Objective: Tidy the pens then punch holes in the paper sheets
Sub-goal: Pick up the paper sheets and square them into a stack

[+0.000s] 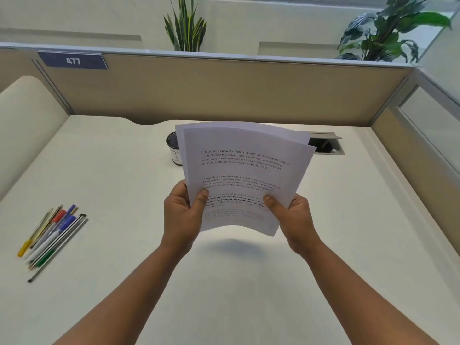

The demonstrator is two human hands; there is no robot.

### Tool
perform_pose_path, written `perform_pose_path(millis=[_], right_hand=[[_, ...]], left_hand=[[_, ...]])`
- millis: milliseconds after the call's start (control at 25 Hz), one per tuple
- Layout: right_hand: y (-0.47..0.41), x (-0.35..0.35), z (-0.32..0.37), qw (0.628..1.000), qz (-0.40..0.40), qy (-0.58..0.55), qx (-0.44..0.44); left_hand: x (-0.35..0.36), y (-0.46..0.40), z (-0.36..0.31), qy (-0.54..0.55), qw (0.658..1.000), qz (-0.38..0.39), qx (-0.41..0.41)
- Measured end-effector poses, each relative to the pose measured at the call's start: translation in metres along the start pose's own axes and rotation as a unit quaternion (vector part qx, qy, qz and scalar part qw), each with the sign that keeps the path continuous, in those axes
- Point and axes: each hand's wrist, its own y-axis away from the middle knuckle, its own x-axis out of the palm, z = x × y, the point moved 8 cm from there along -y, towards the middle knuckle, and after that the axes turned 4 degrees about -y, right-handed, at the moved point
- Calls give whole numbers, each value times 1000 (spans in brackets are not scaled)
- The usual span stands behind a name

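Note:
I hold a small stack of printed paper sheets (244, 170) up above the middle of the desk. My left hand (183, 210) grips the stack's lower left edge, thumb on the front. My right hand (290, 215) grips the lower right edge the same way. The sheets bow slightly and their top edges are not lined up. Several pens and pencils (52, 235) lie side by side in a loose bundle on the desk at the left. A black mesh pen holder (173, 148) stands behind the sheets, half hidden by them. No hole punch shows.
The white desk (124, 183) is boxed in by beige partition walls (224, 90) at the back and right. A cable port with an open lid (328, 146) sits behind the sheets at the right. Plants stand beyond the partition.

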Motion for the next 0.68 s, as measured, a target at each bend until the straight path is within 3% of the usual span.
perform_pose_path(millis=[280,520,680], right_hand=[[27,-2,-37,998,-10,45,49],[27,6,-20,999,-2,50,0],[30,5,-27,997,-1,75,7]], left_hand=[[1,26,44,19,997,39,-62],[-4,22,32,20,999,22,-24],[-2,26,37,30,998,32,-51]])
